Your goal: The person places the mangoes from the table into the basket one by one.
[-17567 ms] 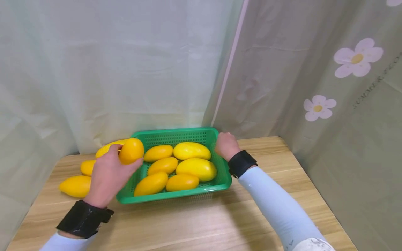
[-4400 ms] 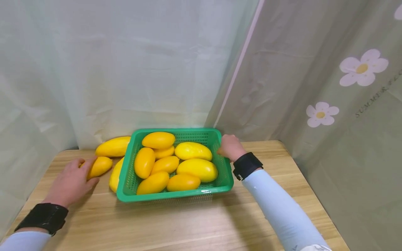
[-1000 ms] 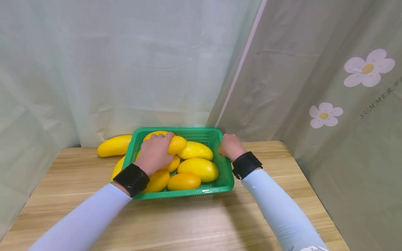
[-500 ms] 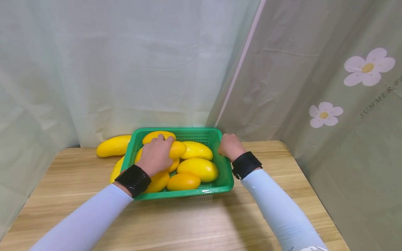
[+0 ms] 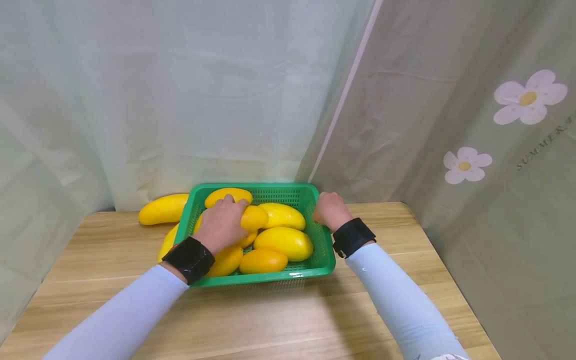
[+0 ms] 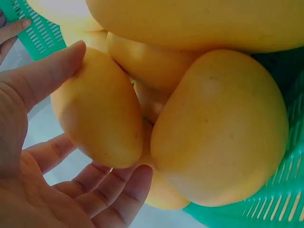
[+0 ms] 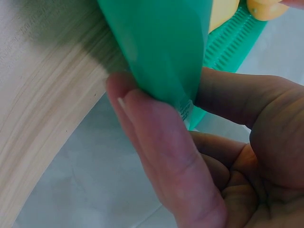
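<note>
A green plastic basket (image 5: 321,250) stands on the wooden table with several yellow mangoes in it. Over its left half, my left hand (image 5: 222,225) holds a mango (image 5: 254,218) that lies on top of others. In the left wrist view, the thumb touches one side of this mango (image 6: 97,111) and the fingers curl beneath it. A larger mango (image 6: 221,128) sits beside it near the basket wall. My right hand (image 5: 332,211) grips the basket's right rim; in the right wrist view, thumb and fingers pinch the green rim (image 7: 164,52) from both sides.
Left of the basket, a long yellow mango (image 5: 163,209) lies on the table (image 5: 279,320) at the back. Another mango (image 5: 167,243) is partly hidden by the basket's left side. A pale curtain (image 5: 216,100) hangs right behind the table.
Since 4.4 s ago, my left hand has carried the small mango from the table at left into the basket, lowering it slightly in the last second. My right hand stays on the rim.
</note>
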The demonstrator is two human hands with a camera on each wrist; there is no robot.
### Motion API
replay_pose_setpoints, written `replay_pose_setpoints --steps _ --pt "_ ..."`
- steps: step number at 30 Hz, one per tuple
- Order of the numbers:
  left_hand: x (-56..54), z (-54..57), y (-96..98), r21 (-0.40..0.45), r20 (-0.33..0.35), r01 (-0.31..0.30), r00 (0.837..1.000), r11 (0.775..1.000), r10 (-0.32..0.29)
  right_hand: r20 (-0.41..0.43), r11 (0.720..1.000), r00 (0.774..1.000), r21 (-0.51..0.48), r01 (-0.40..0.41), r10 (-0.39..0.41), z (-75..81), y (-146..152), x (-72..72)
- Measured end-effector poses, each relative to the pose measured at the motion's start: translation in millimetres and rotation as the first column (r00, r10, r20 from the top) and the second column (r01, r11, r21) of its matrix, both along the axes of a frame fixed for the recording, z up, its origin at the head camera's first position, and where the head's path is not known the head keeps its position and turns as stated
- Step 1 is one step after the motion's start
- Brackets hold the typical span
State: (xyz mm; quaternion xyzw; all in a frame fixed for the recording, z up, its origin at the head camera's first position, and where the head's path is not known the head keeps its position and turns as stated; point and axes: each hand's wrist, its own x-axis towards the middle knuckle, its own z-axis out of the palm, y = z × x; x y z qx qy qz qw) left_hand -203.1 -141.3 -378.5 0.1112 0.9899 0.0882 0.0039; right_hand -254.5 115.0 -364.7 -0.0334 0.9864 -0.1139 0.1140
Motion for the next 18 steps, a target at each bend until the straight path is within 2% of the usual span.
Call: replay_pose_setpoints --steps 7,18 --pt "5.7 12.6 -4.2 0.036 0.021 -0.014 1.000 0.999 0.013 0.005 1.000 1.000 0.002 0.004 -0.004 0.8 -0.8 1.0" --pt "14.7 34.9 -22.6 0.098 -0.059 -0.039 0.997 0.994 0.045 -0.024 1.000 1.000 0.022 -0.010 0.011 -1.2 -0.7 0.4"
